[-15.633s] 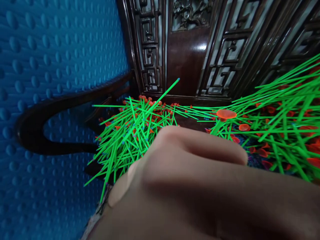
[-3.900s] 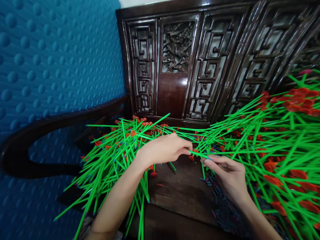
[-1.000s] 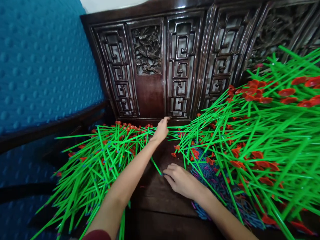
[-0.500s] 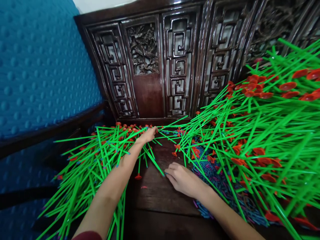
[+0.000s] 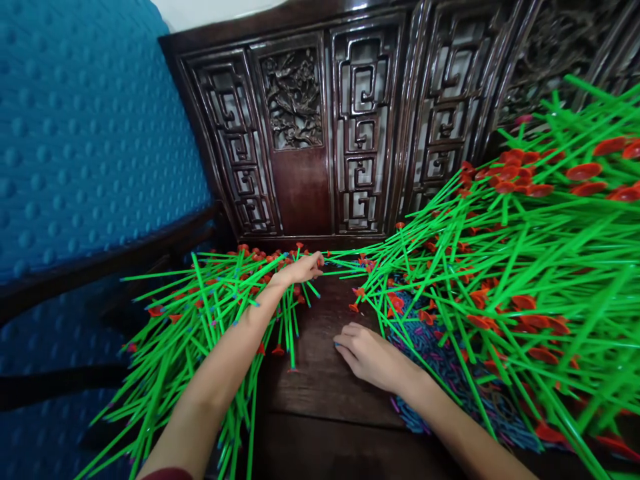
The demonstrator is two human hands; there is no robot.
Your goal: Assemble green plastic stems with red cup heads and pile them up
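Observation:
My left hand (image 5: 305, 268) reaches over the inner edge of the left pile of green sticks (image 5: 165, 373), its thumb and fingers apart and nothing seen between them. Many of these sticks carry red cup-shaped ends (image 5: 278, 349) or small blue tips. Over the bare dark wood, my right hand (image 5: 357, 350) is closed, fingers bent together. A tiny bluish spot shows at its fingertips, too small to name. Right of it lies a heap of small blue and purple pieces (image 5: 435, 353), partly under the large right pile of green sticks (image 5: 565, 260).
A carved dark wooden backrest (image 5: 303, 193) stands behind the wooden seat (image 5: 320, 387). On the left are a dark armrest (image 5: 110, 250) and a blue dimpled surface (image 5: 90, 147). Both stick piles flank the strip of wood between my arms.
My left hand has opened and shifted slightly right. The stick that slanted toward my right fingertips is gone from there; another stick now points down from the left pile. My right hand has barely moved.

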